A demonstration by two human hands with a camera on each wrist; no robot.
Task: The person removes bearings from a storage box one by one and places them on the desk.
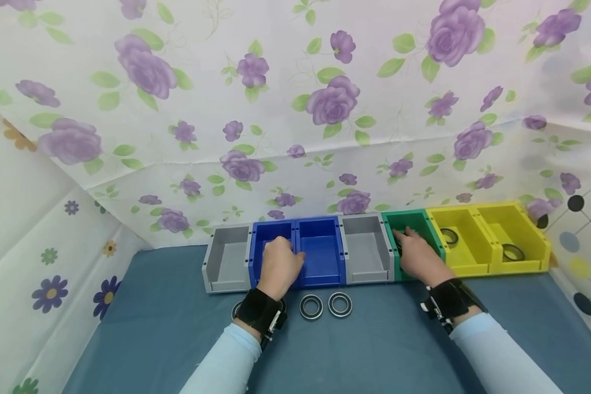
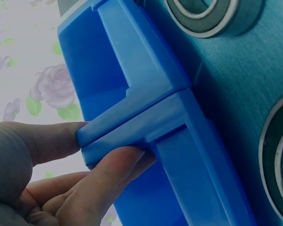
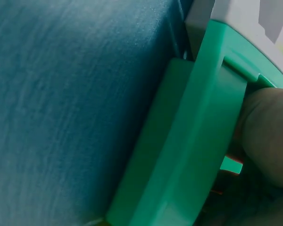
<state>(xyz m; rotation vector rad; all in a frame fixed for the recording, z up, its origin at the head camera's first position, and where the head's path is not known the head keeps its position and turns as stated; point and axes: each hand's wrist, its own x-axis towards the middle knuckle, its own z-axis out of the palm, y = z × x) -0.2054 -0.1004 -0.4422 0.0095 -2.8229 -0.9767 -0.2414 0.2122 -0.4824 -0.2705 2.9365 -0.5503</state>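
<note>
My left hand (image 1: pixel 279 265) pinches the adjoining side walls of the left blue bin (image 1: pixel 271 230) and the right blue bin (image 1: pixel 320 251). In the left wrist view, its thumb lies on one side of the paired walls and its fingers (image 2: pixel 118 165) on the other. My right hand (image 1: pixel 418 257) reaches down into the green bin (image 1: pixel 409 218), fingertips near its left wall. A dark thing shows by those fingertips; I cannot tell whether they hold it. The right wrist view has the green front wall (image 3: pixel 179 155) covering most of the fingers.
Ball bearings (image 1: pixel 311 307) lie on the blue cloth before the bins, some partly behind my left wrist. A grey bin (image 1: pixel 229 257) ends the row at left; another grey bin (image 1: pixel 366 251) adjoins the green one. Two yellow bins (image 1: pixel 494 267) at right hold a bearing each.
</note>
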